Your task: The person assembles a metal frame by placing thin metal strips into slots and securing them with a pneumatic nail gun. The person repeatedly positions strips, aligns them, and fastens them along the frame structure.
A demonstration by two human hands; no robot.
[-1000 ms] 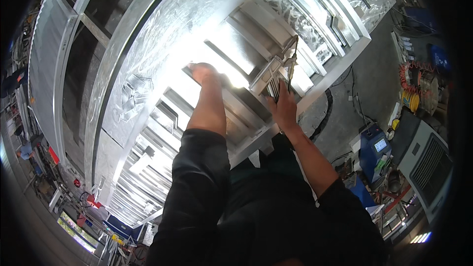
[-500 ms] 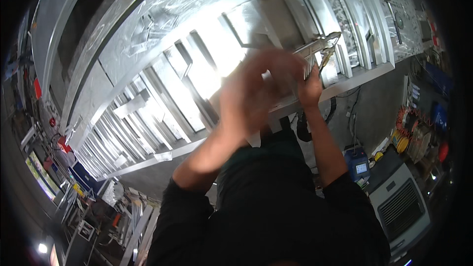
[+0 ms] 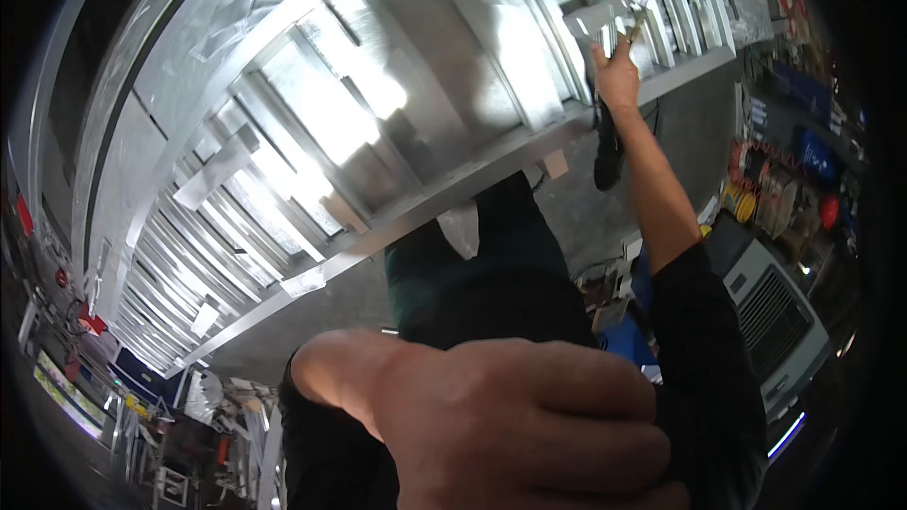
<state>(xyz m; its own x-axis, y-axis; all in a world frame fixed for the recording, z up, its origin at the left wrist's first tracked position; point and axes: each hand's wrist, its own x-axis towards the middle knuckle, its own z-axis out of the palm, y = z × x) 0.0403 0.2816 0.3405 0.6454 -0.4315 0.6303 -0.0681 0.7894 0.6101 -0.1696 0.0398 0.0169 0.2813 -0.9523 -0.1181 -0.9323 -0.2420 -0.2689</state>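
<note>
My left hand (image 3: pixel 529 416) is very close, low in the middle of the view, its fingers curled into a fist. Whatever lies inside that fist is hidden. Farther off on the right, my right hand (image 3: pixel 619 83) reaches to the near side of a metal frame (image 3: pixel 439 191) with many crossbars. Its fingers close around a tool with a brass-coloured metal end (image 3: pixel 638 19), whose exact kind I cannot make out. A thick black tube (image 3: pixel 607 153) hangs just below that hand. Beside the fingers, a flat grey metal piece (image 3: pixel 595 17) lies across the bars.
Loose metal strips (image 3: pixel 217 170) lie across the frame's left part. A small tan block (image 3: pixel 554 165) sits at its near edge. To the right stand a grey vented machine (image 3: pixel 777 326) and a coiled red hose (image 3: pixel 746 162). Metal scraps (image 3: pixel 260 430) are piled at lower left.
My left hand has come back from over the frame, close to the camera, and is now a fist. My right hand stays by the tool at the frame; the view has shifted.
</note>
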